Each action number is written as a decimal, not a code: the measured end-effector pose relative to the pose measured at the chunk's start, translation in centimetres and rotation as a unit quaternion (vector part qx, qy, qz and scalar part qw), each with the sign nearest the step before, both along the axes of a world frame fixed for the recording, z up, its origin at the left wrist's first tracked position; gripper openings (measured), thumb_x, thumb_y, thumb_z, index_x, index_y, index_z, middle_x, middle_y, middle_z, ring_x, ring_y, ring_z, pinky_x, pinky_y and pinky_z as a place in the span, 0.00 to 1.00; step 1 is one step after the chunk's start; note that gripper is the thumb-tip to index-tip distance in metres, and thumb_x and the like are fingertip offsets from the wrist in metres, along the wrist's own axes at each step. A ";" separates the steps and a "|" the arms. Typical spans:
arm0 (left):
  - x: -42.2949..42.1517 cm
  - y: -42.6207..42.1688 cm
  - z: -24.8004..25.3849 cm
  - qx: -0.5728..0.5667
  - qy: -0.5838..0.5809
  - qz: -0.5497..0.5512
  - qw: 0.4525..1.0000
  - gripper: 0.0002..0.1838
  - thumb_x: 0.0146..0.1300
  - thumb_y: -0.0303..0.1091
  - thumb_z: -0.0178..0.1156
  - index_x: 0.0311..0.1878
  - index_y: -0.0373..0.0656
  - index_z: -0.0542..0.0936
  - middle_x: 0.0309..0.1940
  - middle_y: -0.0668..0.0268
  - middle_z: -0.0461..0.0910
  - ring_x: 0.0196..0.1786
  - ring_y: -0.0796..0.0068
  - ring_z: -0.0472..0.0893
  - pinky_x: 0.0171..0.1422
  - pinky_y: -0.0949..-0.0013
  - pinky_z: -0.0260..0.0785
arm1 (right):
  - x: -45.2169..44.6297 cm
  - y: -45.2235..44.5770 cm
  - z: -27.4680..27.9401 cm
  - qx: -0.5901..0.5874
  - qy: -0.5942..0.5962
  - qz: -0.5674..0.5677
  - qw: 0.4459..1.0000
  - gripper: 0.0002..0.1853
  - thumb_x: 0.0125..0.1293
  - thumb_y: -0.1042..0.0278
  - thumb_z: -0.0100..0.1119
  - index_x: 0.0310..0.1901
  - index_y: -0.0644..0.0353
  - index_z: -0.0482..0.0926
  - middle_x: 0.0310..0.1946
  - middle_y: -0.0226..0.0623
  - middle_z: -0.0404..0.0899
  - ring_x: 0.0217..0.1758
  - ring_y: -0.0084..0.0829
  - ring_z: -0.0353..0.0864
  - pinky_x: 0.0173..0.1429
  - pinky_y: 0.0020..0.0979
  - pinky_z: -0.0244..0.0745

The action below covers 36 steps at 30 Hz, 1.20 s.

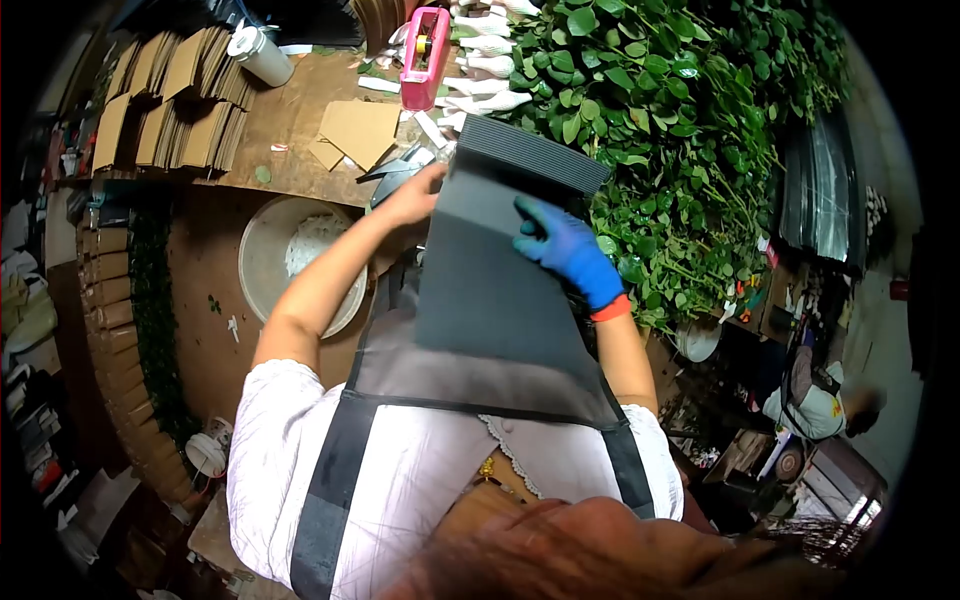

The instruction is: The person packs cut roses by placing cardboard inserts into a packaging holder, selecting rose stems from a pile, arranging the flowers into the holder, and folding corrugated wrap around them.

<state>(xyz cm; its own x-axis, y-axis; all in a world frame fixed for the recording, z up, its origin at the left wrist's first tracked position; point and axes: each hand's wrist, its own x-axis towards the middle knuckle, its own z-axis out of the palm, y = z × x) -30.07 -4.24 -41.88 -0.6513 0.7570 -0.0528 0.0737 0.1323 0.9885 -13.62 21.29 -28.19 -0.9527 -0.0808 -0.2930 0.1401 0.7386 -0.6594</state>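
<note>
Head view: dark grey sheet (490, 290) in front of the torso, lower part over the apron (480, 380), upper end at the bench (285, 120) edge. Ribbed black strip (530, 155) lies across the sheet's top end, tilted down to the right.

Hands: left hand (412, 200) bare, at the sheet's upper left edge, fingers bent; fingertips partly hidden, can't tell if it grips or just touches. Right hand (570, 250) in a blue glove with orange cuff, over the sheet's right side below the strip; open, fingers loosely bent and apart, not closed around anything.

Bench, beyond the sheet: pink tape dispenser (425, 60), white wrapped pieces (487, 68) in a column just right of it, flat brown cardboard pieces (358, 132) left of and nearer than the dispenser, metal tool (392, 172) near the left hand, type unclear. Far left: cardboard stacks (180, 90), white lidded container (262, 57) beside them.

Right of the sheet: big pile of green leafy stems (650, 90). Under the bench's near edge, left: round tub (256, 262) with white scraps inside. Lower right, well apart: another person (815, 405) in a light top, hands too small to tell.
</note>
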 end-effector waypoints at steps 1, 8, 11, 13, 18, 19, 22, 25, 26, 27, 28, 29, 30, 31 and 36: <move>-1.0 -1.2 3.5 -0.163 0.084 0.000 0.983 0.16 0.67 0.43 0.64 0.47 0.40 0.81 0.39 0.57 0.85 0.39 0.61 0.84 0.47 0.61 0.76 | 0.1 -0.7 -1.2 0.073 -0.004 0.031 0.997 0.37 0.65 0.52 0.65 0.73 0.55 0.67 0.50 0.46 0.85 0.48 0.39 0.86 0.52 0.36 0.80; 1.3 2.8 7.1 -0.033 0.517 -0.199 0.832 0.37 0.65 0.58 0.62 0.72 0.48 0.71 0.69 0.51 0.71 0.67 0.49 0.73 0.68 0.50 0.67 | -1.8 -3.9 -2.2 0.303 -0.147 0.137 0.932 0.40 0.65 0.44 0.63 0.75 0.52 0.62 0.49 0.46 0.86 0.50 0.48 0.85 0.53 0.44 0.79; 1.5 3.3 5.4 -0.099 0.504 -0.226 0.827 0.45 0.63 0.65 0.60 0.79 0.56 0.62 0.76 0.53 0.62 0.74 0.51 0.65 0.75 0.48 0.58 | -2.0 -2.1 0.8 0.139 -0.112 0.137 0.974 0.34 0.66 0.45 0.63 0.68 0.57 0.72 0.48 0.47 0.86 0.49 0.49 0.85 0.54 0.44 0.79; 1.8 3.2 5.5 -0.115 0.519 -0.220 0.818 0.46 0.61 0.66 0.61 0.80 0.60 0.61 0.78 0.54 0.60 0.75 0.53 0.65 0.76 0.49 0.57 | -1.5 -1.5 2.6 -0.082 -0.108 0.105 0.985 0.27 0.67 0.48 0.64 0.59 0.62 0.81 0.48 0.50 0.85 0.51 0.49 0.84 0.58 0.42 0.78; 2.0 3.2 6.6 -0.183 0.501 -0.264 0.804 0.48 0.58 0.55 0.65 0.82 0.65 0.57 0.80 0.56 0.55 0.78 0.54 0.61 0.79 0.49 0.53 | 0.0 -8.0 0.7 0.145 0.064 0.154 0.975 0.25 0.60 0.51 0.66 0.57 0.53 0.79 0.47 0.45 0.83 0.48 0.47 0.84 0.54 0.45 0.78; 1.9 3.3 6.8 -0.189 0.499 -0.270 0.801 0.47 0.59 0.53 0.64 0.82 0.65 0.56 0.81 0.56 0.55 0.79 0.54 0.60 0.79 0.49 0.53 | -0.2 -9.4 -0.1 0.204 0.018 0.145 0.968 0.22 0.61 0.52 0.65 0.54 0.52 0.80 0.46 0.44 0.84 0.47 0.47 0.84 0.53 0.46 0.78; 2.1 3.4 5.5 -0.183 0.511 -0.251 0.802 0.45 0.61 0.48 0.63 0.82 0.66 0.56 0.81 0.56 0.53 0.80 0.55 0.58 0.79 0.50 0.53 | -2.0 -9.2 1.2 0.177 0.026 0.190 0.965 0.19 0.64 0.53 0.62 0.52 0.52 0.80 0.43 0.44 0.84 0.45 0.47 0.85 0.49 0.47 0.78; 2.7 3.7 6.3 -0.216 0.487 -0.239 0.812 0.35 0.69 0.50 0.55 0.79 0.65 0.61 0.81 0.55 0.54 0.81 0.54 0.58 0.78 0.46 0.53 | -6.3 -11.6 2.0 0.056 0.148 0.146 0.977 0.19 0.66 0.52 0.61 0.53 0.53 0.80 0.42 0.44 0.84 0.44 0.46 0.85 0.47 0.47 0.78; 2.7 3.8 7.0 -0.220 0.424 -0.247 0.843 0.34 0.69 0.50 0.54 0.78 0.65 0.64 0.81 0.54 0.53 0.80 0.53 0.59 0.76 0.44 0.56 | -8.7 -13.0 1.6 0.019 0.196 0.111 0.974 0.20 0.66 0.51 0.60 0.53 0.53 0.80 0.42 0.45 0.84 0.44 0.46 0.85 0.47 0.47 0.78; 2.6 4.0 4.4 -0.146 0.450 -0.217 0.854 0.32 0.70 0.51 0.52 0.78 0.64 0.65 0.81 0.53 0.55 0.80 0.52 0.60 0.76 0.42 0.56 | -11.4 -14.3 0.8 0.053 0.182 0.114 0.975 0.23 0.66 0.49 0.61 0.56 0.54 0.79 0.44 0.45 0.83 0.45 0.47 0.85 0.48 0.47 0.77; 2.4 4.3 1.9 -0.071 0.473 -0.187 0.858 0.31 0.72 0.53 0.50 0.77 0.64 0.66 0.80 0.52 0.56 0.79 0.51 0.62 0.75 0.40 0.55 | -14.3 -15.6 -0.2 0.087 0.170 0.117 0.975 0.25 0.66 0.48 0.61 0.59 0.55 0.77 0.45 0.46 0.83 0.46 0.48 0.84 0.48 0.48 0.77; 2.0 4.0 4.4 -0.112 0.409 -0.234 0.875 0.32 0.72 0.54 0.49 0.78 0.64 0.65 0.79 0.51 0.58 0.78 0.50 0.63 0.76 0.40 0.54 | -17.2 -16.9 -2.6 0.109 0.186 0.109 0.970 0.29 0.67 0.48 0.60 0.64 0.55 0.73 0.47 0.46 0.83 0.44 0.48 0.84 0.47 0.46 0.78; 2.1 3.8 5.0 -0.106 0.388 -0.233 0.886 0.32 0.72 0.54 0.48 0.78 0.64 0.64 0.79 0.52 0.58 0.77 0.50 0.63 0.77 0.41 0.53 | -19.7 -18.2 -5.5 0.132 0.204 0.098 0.965 0.33 0.67 0.48 0.59 0.70 0.55 0.68 0.49 0.46 0.82 0.43 0.49 0.84 0.46 0.44 0.78; 2.1 3.8 3.8 -0.090 0.429 -0.211 0.874 0.32 0.72 0.53 0.48 0.78 0.63 0.64 0.79 0.52 0.58 0.77 0.49 0.63 0.77 0.41 0.52 | -21.6 -19.3 -7.6 0.182 0.188 0.091 0.961 0.37 0.67 0.49 0.60 0.72 0.57 0.64 0.51 0.46 0.82 0.43 0.48 0.85 0.46 0.45 0.78; 2.4 4.4 1.4 -0.076 0.427 -0.216 0.875 0.34 0.70 0.56 0.51 0.79 0.66 0.62 0.79 0.49 0.57 0.79 0.46 0.59 0.78 0.37 0.49 | -26.2 -20.8 -11.5 0.312 0.088 0.044 0.945 0.36 0.66 0.62 0.55 0.75 0.61 0.60 0.48 0.45 0.82 0.44 0.43 0.87 0.43 0.47 0.76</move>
